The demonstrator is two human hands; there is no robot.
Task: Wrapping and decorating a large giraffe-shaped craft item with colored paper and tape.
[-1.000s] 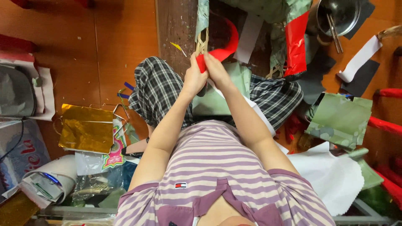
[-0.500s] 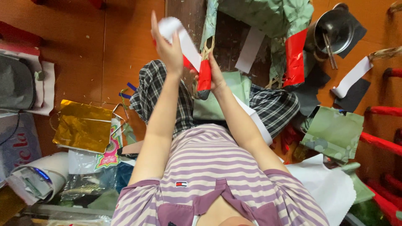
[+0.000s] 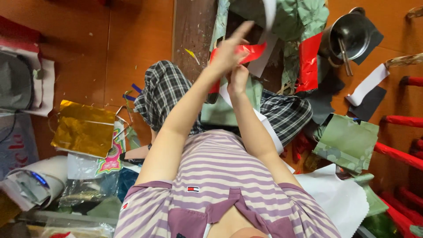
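Over lap, 12 o'clock | L hand (image 3: 227, 55) fingers clamped on red foil (image 3: 246, 52), R hand (image 3: 239, 79) pinching its lower edge | foil mid-fold/peel, unfinished | gold sheet (image 3: 83, 128) at 9, pot (image 3: 348, 33) at 2, untouched

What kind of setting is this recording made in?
Probably a home craft-work spot on an orange floor: the person sits among paper scraps, with gold foil sheet, a green paper bag and a metal pot around, both hands on red foil paper.
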